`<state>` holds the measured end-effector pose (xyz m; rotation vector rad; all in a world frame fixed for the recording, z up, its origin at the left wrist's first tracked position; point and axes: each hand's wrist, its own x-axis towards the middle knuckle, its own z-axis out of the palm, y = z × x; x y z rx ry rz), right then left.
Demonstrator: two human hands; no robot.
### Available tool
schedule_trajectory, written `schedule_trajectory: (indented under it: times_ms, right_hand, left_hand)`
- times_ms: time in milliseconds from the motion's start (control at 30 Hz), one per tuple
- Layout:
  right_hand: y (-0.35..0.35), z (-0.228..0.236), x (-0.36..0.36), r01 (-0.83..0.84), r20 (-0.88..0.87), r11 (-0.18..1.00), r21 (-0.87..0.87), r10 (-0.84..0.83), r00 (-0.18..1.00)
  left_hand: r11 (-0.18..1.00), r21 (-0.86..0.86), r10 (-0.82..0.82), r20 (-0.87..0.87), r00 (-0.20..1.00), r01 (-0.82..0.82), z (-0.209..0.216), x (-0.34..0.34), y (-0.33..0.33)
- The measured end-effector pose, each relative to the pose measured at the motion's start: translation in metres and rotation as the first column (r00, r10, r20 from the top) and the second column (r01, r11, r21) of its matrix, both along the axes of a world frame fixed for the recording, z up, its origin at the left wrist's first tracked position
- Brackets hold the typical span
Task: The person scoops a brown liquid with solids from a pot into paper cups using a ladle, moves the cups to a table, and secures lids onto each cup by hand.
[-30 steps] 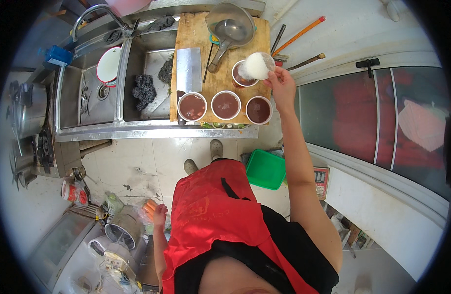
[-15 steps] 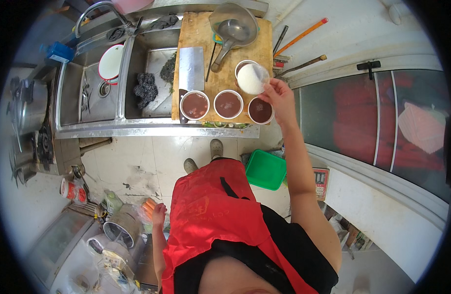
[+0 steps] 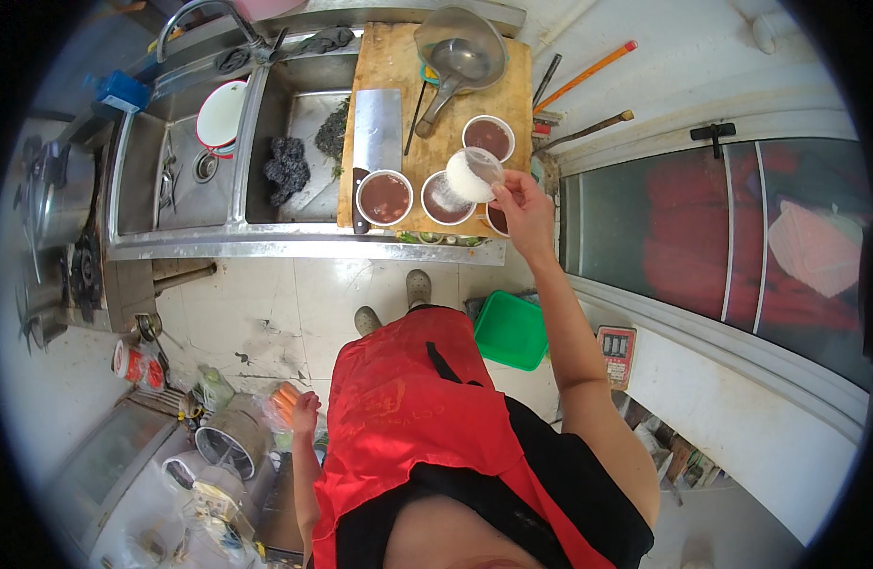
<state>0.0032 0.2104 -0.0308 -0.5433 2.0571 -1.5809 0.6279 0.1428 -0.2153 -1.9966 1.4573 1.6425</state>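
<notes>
My right hand pinches a small clear plastic cup of white granules, tilted over a paper bowl of reddish-brown liquid. White grains lie scattered on that bowl's surface. To its left stands a similar bowl with lumps in the liquid. Another full bowl sits farther back, and a darker one is partly hidden under my right hand. All stand on a wooden board. Down beside my red apron hangs my left hand, its fingers curled and nothing visible in them.
On the board lie a cleaver, a dark stick and a large scoop. A double sink adjoins it on the left. A green tub and a bag of carrots are lower down; a glazed door stands right.
My right hand has moved the plastic cup left and nearer, from the far right bowl to above the middle one. White grains now show in the middle bowl. My left hand stays down.
</notes>
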Motion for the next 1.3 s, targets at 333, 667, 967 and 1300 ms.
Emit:
schedule_trajectory:
  times_ms: [333,667,967,1300]
  right_hand:
    - [-0.002,-0.006,0.005,0.073,0.052,0.988,-0.133,-0.067,0.996]
    - [-0.059,0.009,0.036,-0.026,0.0,0.996,-0.082,0.026,1.0]
    - [-0.087,-0.023,0.062,-0.08,-0.7,0.995,0.063,0.102,0.707]
    - [-0.089,-0.008,0.074,0.089,-0.236,0.989,-0.121,-0.115,0.965]
  left_hand:
    - [0.998,0.004,0.066,-0.009,0.998,-0.066,-0.002,0.013,0.016]
    - [0.99,0.02,0.139,-0.066,0.988,-0.138,-0.013,0.029,0.031]
    - [0.969,0.058,0.245,-0.063,0.968,-0.241,0.007,0.037,0.055]
    - [0.991,0.084,0.11,-0.086,0.99,-0.103,-0.006,0.073,0.063]
